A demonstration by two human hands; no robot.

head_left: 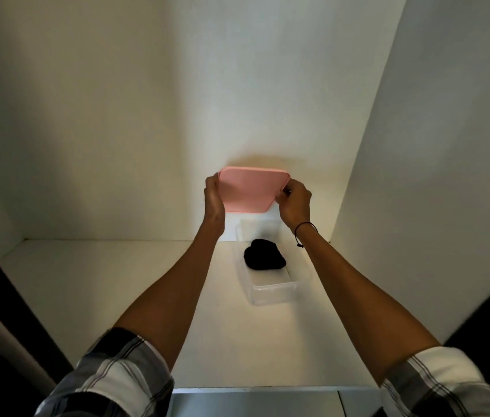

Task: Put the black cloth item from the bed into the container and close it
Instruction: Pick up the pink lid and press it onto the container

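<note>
With the black cloth (264, 258) already in the container (270, 288), I grip the pink lid (251, 189) with my left hand (214, 195) and right hand (294, 203) closed on its edges; I'd level it over the rim, then press each corner.

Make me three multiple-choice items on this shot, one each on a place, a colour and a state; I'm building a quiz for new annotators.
1. Where does the black cloth lie?
A. Inside the clear container
B. On the shelf beside it
C. In the left hand

2. What colour is the lid?
A. Blue
B. Pink
C. White

3. What state is the container in?
A. Closed
B. Tipped over
C. Open, lid held above it

Answers: 1 A, the cloth sits within the clear walls; 2 B, the lid is plainly pink; 3 C, the left hand and right hand grip the lid's edges above the container.
</note>
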